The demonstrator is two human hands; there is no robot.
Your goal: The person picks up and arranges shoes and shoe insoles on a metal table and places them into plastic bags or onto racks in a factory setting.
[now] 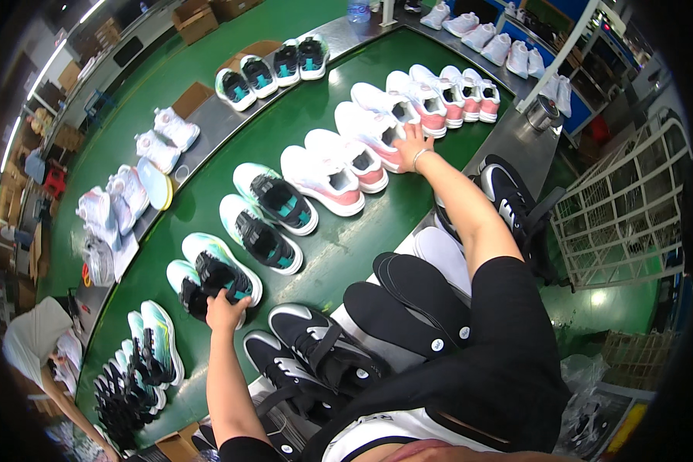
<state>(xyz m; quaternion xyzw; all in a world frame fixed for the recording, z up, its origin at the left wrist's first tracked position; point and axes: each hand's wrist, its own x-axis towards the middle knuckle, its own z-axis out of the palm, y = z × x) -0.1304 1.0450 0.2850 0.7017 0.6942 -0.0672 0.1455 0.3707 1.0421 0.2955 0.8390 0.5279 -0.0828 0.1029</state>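
Note:
My left hand (226, 312) is closed on the heel of a mint-and-black sneaker (222, 266), part of a pair on the green conveyor belt (323, 266). Farther right, my right hand (414, 148) grips the heel of a white-and-pink sneaker (366, 127), with the fingers over its collar. Between my hands stand a mint-and-black pair (263, 212) and a white-and-pink pair (323, 179). Beyond my right hand, several more white-and-pink sneakers (431, 98) stand in a row. The fingertips of both hands are partly hidden.
Close to my body lie black-and-grey sneakers (304, 339) and black insoles (416, 289). Several mint shoes (158, 339) crowd the belt's left end, near another person's arm (73, 408). More shoes (285, 61) line the far ledge. A white wire rack (624, 208) stands at right.

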